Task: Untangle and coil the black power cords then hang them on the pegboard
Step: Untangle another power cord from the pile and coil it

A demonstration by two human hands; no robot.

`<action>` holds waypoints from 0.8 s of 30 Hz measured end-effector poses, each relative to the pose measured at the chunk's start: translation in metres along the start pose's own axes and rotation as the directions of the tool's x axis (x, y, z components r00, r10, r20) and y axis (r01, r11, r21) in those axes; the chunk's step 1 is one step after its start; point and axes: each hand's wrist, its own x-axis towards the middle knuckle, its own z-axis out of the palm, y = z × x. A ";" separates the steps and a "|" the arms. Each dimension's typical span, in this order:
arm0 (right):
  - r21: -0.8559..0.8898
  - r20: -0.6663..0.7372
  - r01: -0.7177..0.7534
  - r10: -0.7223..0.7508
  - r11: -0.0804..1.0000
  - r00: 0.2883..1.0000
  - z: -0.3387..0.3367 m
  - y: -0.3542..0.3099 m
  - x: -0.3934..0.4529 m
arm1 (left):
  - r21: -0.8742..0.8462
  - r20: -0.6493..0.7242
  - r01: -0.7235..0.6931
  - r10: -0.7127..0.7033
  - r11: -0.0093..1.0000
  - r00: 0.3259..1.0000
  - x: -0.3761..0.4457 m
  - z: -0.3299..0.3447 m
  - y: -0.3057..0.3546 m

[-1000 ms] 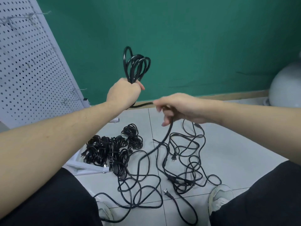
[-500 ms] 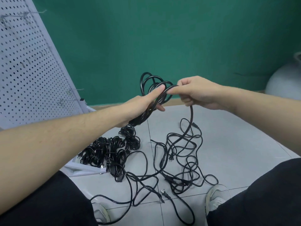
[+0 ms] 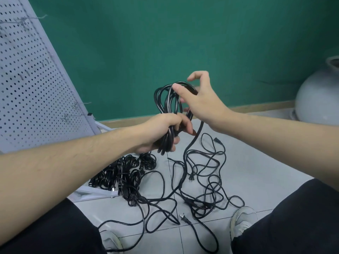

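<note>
My left hand [image 3: 163, 132] grips the lower end of a coil of black cord [image 3: 165, 99] that stands upright in front of me. At the coil's top, my right hand [image 3: 200, 101] presses a strand with the thumb, its other fingers spread. From the coil a free length of the same cord [image 3: 190, 143] drops to the floor into a loose tangle of black cords [image 3: 203, 182]. Several coiled cords [image 3: 121, 173] lie heaped on the left by the pegboard's foot. The white pegboard [image 3: 31, 85] leans at the left with wire hooks [image 3: 73, 110].
A green wall [image 3: 165, 43] rises behind the grey tiled floor [image 3: 256, 162]. A large grey round vase [image 3: 319, 96] stands at the right edge. My knees in black trousers and both grey shoes [image 3: 242, 220] frame the cords at the bottom.
My left hand lowered the coil from high up to chest height and re-gripped its lower end. The right hand brought another loop up and now lays it over the coil's top.
</note>
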 end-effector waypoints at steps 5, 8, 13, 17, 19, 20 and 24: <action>0.271 0.146 -0.252 0.219 0.929 0.965 0.000 -0.004 0.000 | 0.066 0.040 0.015 -0.017 0.998 0.999 -0.004 0.001 0.000; 0.474 0.144 -0.256 0.212 0.843 0.967 0.008 -0.009 0.003 | 0.032 -0.013 -0.045 0.045 0.998 0.999 0.000 -0.001 -0.002; 0.466 0.122 -0.238 0.205 0.852 0.971 0.014 -0.013 0.006 | -0.234 0.175 -0.015 0.057 0.972 0.983 0.002 -0.005 -0.003; 0.534 0.230 -0.367 0.286 0.762 0.930 0.013 -0.007 0.006 | -0.263 0.094 -0.074 0.102 0.962 0.990 0.002 0.001 -0.002; 0.538 0.315 -0.451 0.326 0.712 0.891 0.014 0.002 0.004 | -0.300 -0.008 -0.137 0.141 0.944 0.990 0.004 -0.001 0.003; 0.459 0.360 -0.479 0.336 0.749 0.870 0.015 0.009 0.001 | -0.328 -0.063 -0.180 0.168 0.928 0.984 0.004 -0.003 0.007; -0.056 0.670 -0.483 0.392 0.874 0.631 0.019 0.032 -0.018 | -0.398 -0.265 -0.331 0.238 0.856 0.934 0.005 -0.012 0.017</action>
